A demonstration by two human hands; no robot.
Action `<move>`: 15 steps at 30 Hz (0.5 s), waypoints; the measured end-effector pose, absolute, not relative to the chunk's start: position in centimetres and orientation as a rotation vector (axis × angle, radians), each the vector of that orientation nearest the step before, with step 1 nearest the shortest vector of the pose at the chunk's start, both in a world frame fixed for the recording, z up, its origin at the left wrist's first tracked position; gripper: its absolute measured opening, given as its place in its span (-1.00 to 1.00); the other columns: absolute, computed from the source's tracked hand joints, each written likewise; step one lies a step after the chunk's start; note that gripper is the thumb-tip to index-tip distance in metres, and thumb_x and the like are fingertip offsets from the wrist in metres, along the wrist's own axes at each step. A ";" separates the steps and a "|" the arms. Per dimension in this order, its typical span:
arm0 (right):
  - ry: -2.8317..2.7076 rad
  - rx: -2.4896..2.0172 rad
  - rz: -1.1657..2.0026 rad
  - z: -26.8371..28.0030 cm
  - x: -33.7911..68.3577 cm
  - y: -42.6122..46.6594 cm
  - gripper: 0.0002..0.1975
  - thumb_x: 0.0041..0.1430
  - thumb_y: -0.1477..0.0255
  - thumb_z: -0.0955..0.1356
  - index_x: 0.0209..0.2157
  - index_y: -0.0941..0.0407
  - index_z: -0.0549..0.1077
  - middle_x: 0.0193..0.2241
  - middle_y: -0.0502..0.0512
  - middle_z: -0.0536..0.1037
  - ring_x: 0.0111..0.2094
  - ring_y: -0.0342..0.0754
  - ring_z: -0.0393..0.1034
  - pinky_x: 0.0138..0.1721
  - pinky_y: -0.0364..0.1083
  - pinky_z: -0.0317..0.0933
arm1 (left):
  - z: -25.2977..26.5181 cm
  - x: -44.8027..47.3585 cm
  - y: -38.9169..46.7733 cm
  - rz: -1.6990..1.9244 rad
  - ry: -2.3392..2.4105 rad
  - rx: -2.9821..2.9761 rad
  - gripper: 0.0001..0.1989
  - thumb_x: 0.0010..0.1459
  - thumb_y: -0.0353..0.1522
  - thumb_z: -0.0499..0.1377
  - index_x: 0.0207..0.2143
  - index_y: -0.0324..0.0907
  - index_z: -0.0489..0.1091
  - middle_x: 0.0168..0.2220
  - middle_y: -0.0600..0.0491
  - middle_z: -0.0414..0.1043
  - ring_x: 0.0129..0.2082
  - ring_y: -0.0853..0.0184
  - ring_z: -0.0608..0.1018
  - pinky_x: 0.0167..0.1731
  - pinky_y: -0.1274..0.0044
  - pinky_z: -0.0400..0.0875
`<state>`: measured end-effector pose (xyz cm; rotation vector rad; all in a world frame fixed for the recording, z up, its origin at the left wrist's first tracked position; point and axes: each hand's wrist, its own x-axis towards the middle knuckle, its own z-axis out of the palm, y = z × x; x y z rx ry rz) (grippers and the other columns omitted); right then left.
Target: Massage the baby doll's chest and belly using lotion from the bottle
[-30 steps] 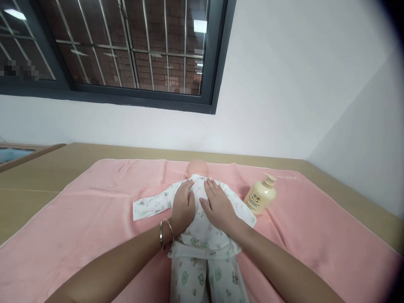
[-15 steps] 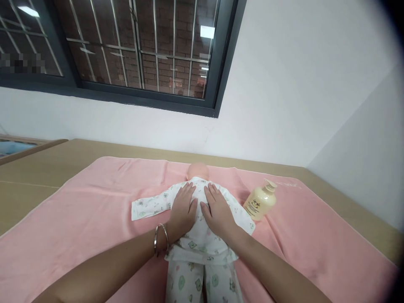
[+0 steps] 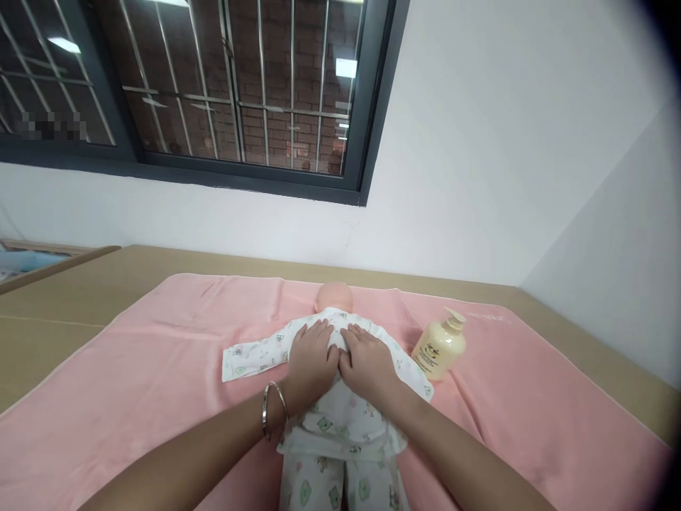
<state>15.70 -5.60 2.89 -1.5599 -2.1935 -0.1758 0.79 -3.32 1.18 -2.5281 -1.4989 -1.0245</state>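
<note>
A baby doll (image 3: 348,419) in a white printed top and trousers lies stretched out on a pink blanket (image 3: 175,419), its bald head (image 3: 334,297) at the far end. No facial features show, and its back appears to face up. My left hand (image 3: 313,362), with a silver bangle (image 3: 266,410) at the wrist, rests flat on the left of the upper back. My right hand (image 3: 369,363) lies flat on the other side. The two thumbs nearly meet over the middle. One sleeve (image 3: 255,358) reaches out to the left; the other is partly under my right forearm.
A pale yellow pump bottle (image 3: 439,348) stands on the blanket by the doll's right-hand sleeve. Under the blanket is a wooden tabletop (image 3: 154,266), bordered by a white wall (image 3: 452,177). A dark-framed window (image 3: 255,174) with bars is above.
Both hands have drawn closer together on the doll's back, thumbs now nearly touching and fingers a little more bent. The whole view has shifted slightly, with everything sitting lower.
</note>
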 end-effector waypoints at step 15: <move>-2.212 -1.519 -0.134 1.4 15.5 -6.2 -0.48 0.29 0.45 0.18 0.26 0.29 0.15 0.26 0.28 0.04 0.29 0.16 -0.14 0.27 0.16 -0.08 | 0.5 0.7 -4.2 -1.192 -1.440 -2.473 -0.63 0.17 -0.44 -0.02 0.00 -0.23 0.37 0.12 -0.12 0.34 0.17 0.12 0.33 0.17 0.18 0.20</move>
